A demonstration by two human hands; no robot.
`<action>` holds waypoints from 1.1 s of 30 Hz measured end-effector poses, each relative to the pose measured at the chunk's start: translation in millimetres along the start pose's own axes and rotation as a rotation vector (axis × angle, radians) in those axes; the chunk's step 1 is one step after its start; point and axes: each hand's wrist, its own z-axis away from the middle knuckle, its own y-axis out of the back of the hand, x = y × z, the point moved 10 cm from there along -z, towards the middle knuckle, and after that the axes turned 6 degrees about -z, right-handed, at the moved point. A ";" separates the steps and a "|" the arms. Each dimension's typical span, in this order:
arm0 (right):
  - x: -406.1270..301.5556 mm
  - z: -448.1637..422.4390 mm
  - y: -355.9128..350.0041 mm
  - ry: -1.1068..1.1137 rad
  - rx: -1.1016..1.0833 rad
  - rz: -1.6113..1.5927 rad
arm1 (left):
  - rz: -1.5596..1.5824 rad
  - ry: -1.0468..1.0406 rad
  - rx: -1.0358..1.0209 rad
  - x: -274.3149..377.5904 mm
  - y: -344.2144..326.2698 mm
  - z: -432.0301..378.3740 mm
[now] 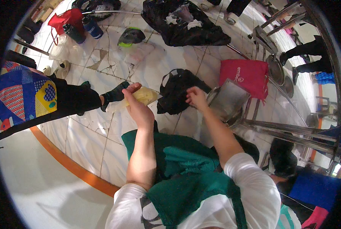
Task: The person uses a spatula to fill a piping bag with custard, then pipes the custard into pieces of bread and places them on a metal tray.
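Note:
My left hand (137,104) is closed around a clear plastic piping bag (144,96) with a pale yellow filling; its narrow tip points right and its loose end hangs to the left. My right hand (196,97) is raised with fingers partly curled, and nothing shows in it. Beneath and between the hands, a black cloth bag (176,90) with a strap lies on the tiled floor. To the right of my right hand is a rectangular metal tray or lid (230,98), its surface dull and grey. A green apron covers my lap.
A pink bag (242,75) lies by a metal rack frame (285,130) on the right. Ahead are a large black plastic bag (170,28), a dark cap-like item (132,36), bottles (93,27) and a red bag (70,20). Another person's socked foot (116,93) rests close left of my left hand.

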 end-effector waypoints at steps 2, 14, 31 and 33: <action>48.7 -5.1 19.0 0.023 0.029 0.252 | 0.022 0.013 -0.032 1.2 -14.1 2.9; 75.0 24.1 -37.7 0.149 0.235 0.616 | 0.051 -0.024 -0.059 0.5 -21.1 5.0; 30.8 18.9 -40.3 0.282 0.031 1.129 | 0.051 -0.013 -0.077 -1.3 -30.0 8.0; 0.5 11.0 -35.5 0.349 0.053 1.375 | 0.021 -0.012 -0.082 -0.5 -31.5 8.5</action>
